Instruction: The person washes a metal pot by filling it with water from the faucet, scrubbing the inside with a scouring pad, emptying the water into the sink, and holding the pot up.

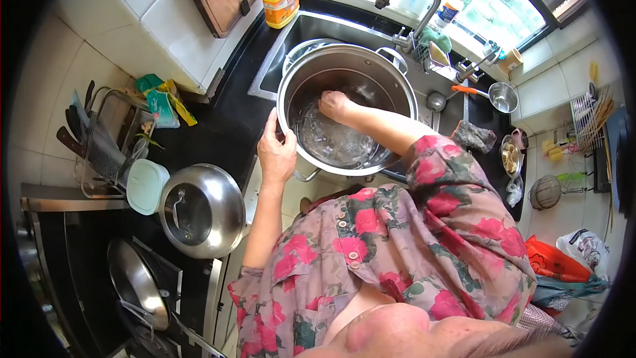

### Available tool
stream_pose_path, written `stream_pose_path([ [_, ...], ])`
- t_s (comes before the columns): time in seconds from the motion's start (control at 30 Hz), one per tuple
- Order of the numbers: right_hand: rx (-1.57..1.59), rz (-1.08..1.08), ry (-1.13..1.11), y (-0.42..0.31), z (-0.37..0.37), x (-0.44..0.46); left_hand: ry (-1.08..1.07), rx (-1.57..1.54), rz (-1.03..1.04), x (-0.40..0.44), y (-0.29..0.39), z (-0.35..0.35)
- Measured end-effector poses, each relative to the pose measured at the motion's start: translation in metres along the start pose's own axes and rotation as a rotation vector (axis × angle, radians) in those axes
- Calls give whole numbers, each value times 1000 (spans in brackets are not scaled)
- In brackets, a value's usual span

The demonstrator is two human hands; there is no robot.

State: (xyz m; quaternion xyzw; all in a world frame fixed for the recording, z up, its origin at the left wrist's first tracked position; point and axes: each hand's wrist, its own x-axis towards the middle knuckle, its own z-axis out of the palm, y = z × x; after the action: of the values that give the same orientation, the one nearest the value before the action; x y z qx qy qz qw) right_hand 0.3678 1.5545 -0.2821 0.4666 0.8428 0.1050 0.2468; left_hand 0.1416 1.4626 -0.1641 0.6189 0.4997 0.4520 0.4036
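A large steel pot [403,96] with loop handles sits over the front of the sink [308,23], with some water in its bottom. My left hand [277,149] grips the pot's left rim, the thumb and fingers around the edge. Inside the pot, my right hand [334,105] is closed near the far wall, just over the water. Whatever its curled fingers hold, if anything, is hidden. Behind the pot, a curved faucet [434,0] rises at the sink's back edge.
A steel lid [222,209] and a pale green container [146,186] lie on the left counter. Knives stand in a rack [99,139] farther left. A yellow jug [280,1] is behind the sink. To the right are a strainer ladle [502,97] and a grey cloth [474,138].
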Motion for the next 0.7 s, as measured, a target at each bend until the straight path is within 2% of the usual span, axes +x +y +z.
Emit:
stream_pose_path([
  [0.03,-1,-3,-3,-1,-12,-8,6,2,2,0,0,0],
  [0.1,126,-343,-106,-4,-35,-29,24,-3,57,1,-10,3],
  [0.13,304,-330,109,-8,-32,-37,39,-9,111,3,-15,6],
  [0.17,469,-211,-17,-19,-32,-35,38,-15,111,3,-19,7],
  [0.23,545,-266,659,-40,-27,-33,41,-66,140,4,-21,6],
  [0.27,546,-265,661,-38,-27,-25,40,-64,140,3,-20,4],
  [0.33,34,-480,452,-24,-52,-15,-75,10,-50,0,1,-4],
  [0.37,-48,-461,575,-18,-60,-10,-76,12,-50,1,1,-5],
  [0.43,-78,-480,684,-2,-68,-4,-95,29,-52,2,0,-6],
  [0.5,-118,-436,618,20,-78,-6,-83,45,-30,1,3,-5],
  [0.63,-540,-359,550,87,-92,-37,-64,-4,-24,2,5,-6],
  [0.7,-527,-303,371,114,-92,-60,-45,14,-2,2,-1,-5],
])
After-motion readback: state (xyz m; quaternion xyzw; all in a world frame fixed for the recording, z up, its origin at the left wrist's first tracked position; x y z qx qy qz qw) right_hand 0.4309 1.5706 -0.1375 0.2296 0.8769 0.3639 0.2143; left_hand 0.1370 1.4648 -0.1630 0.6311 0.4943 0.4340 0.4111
